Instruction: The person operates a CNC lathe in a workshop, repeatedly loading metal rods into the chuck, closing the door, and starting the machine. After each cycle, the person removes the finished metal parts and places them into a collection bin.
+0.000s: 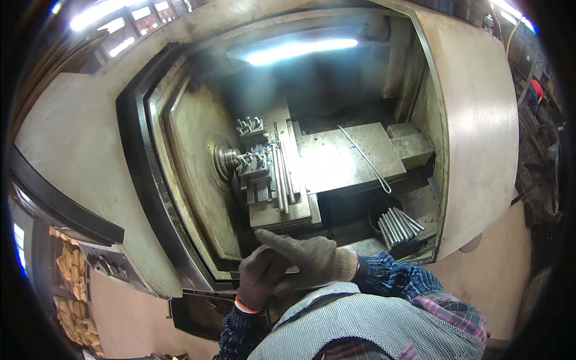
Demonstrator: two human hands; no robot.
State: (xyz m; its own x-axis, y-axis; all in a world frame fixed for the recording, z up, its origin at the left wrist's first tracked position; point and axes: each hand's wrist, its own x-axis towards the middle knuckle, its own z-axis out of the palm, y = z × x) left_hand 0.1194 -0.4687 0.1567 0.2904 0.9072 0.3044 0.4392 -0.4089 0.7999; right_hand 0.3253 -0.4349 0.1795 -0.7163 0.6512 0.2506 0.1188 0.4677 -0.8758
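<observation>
My left hand (260,277), in a dark glove with an orange band at the cuff, is closed in front of the machine opening. Against it lies my right hand (318,259), in a grey-brown knitted glove. Its forefinger reaches across the left hand's knuckles while the other fingers are curled. A small shiny bit (292,270) shows between the gloves, too little to name. Beyond the hands, long metal rods (282,177) lie on the lathe's slide, beside a bolted tool holder (253,163) and the round chuck (227,159).
A bundle of short metal bars (399,228) rests at the lower right inside the lathe. A thin rod with a looped end (366,159) lies across the flat metal cover (354,156). The pale sliding door (480,120) borders the right side; a knob panel (108,264) sits lower left.
</observation>
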